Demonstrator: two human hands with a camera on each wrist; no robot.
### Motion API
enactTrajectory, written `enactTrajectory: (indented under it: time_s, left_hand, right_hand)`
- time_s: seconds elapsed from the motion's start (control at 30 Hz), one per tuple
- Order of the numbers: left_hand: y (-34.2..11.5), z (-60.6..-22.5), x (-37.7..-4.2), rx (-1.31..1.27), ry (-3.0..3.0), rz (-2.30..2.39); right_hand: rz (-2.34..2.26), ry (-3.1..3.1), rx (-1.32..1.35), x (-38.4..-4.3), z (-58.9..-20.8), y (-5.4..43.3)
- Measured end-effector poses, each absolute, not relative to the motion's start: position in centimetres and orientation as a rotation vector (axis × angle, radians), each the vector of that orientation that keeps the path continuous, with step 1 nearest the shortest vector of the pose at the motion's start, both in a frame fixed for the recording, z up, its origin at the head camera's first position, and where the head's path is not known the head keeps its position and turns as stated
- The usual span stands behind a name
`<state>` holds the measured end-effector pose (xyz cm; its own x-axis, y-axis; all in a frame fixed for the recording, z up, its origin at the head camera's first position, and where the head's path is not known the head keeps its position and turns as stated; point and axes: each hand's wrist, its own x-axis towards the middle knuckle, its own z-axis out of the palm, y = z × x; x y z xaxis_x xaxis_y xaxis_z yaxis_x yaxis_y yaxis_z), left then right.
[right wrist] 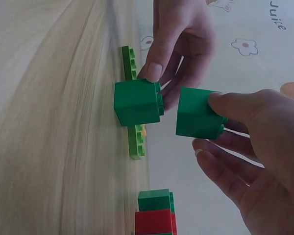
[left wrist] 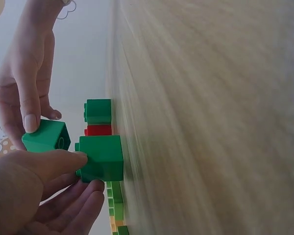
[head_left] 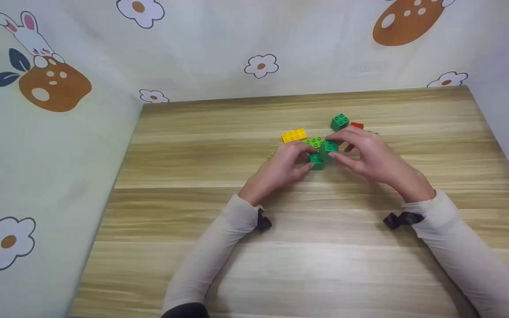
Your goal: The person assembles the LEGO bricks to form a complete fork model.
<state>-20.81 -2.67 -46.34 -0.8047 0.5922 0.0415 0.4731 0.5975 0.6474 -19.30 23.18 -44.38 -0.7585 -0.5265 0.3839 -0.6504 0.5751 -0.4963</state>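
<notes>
Green plastic is filling both grips as I am watching over the feed. The left hand (head_left: 281, 164) is gripping a green, cube-shaped plastic block (left wrist: 104, 159) between thumb and fingers; it is sitting low, studs up, and I cannot tell whether its base is touching the pale wood-grain table (head_left: 219, 185). The right hand (head_left: 376, 154) is pinching a second green studded plastic cube (right wrist: 198, 113), holding it higher and just beside the first, slightly tilted, its hollow underside partly showing to the left wrist camera. A narrow gap is separating the two, though in the head view fingers are covering parts of both.

Beyond the left hand, a flat lime-green studded plastic brick (head_left: 314, 142) is lying partly covered near a flat yellow studded plastic brick (head_left: 294, 135). A lime-green sliver (head_left: 271, 155) is peeking out past that hand; I cannot tell which piece it belongs to. A third green plastic cube (head_left: 339, 121) is standing beside a red plastic block (head_left: 357, 126), which the right hand is partly hiding. Behind those knuckles, a green scrap (head_left: 373, 132) is showing too little for me to identify.
</notes>
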Motion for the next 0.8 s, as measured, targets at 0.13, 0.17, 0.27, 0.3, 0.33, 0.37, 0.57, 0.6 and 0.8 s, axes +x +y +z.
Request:
enactTrajectory:
  time_s: [0.13,0.17,0.27,0.3,0.33,0.37,0.57,0.6,0.8]
  left_hand:
    - [-2.7,-46.4,-21.0,0.88,2.632,1.016]
    - [-2.7,-46.4,-21.0,0.874,2.626,1.025]
    - [-2.7,-46.4,-21.0,0.873,2.614,1.046]
    - [-2.7,-46.4,-21.0,0.874,2.61,1.053]
    - [-2.8,-46.4,-21.0,0.876,2.608,1.058]
    - [-2.8,-46.4,-21.0,0.884,2.611,1.057]
    - [-2.9,-46.6,-21.1,0.932,2.617,1.056]
    - [-2.9,-46.6,-21.1,0.939,2.612,1.063]
    - [-3.0,-46.6,-21.2,0.972,2.576,1.111]
  right_hand:
    - [0.944,-2.612,0.998,-19.1,-44.4,22.9]
    - [0.945,-2.61,1.004,-19.1,-44.4,22.9]
    - [0.947,-2.598,1.02,-19.0,-44.5,22.7]
    - [0.949,-2.593,1.024,-19.0,-44.6,22.6]
    - [0.953,-2.591,1.026,-19.0,-44.6,22.6]
    - [0.955,-2.591,1.025,-19.0,-44.7,22.5]
    - [0.97,-2.61,1.014,-19.0,-44.9,22.1]
    - [0.971,-2.61,1.017,-19.0,-44.9,22.1]
    - [0.971,-2.596,1.037,-19.0,-45.0,21.8]
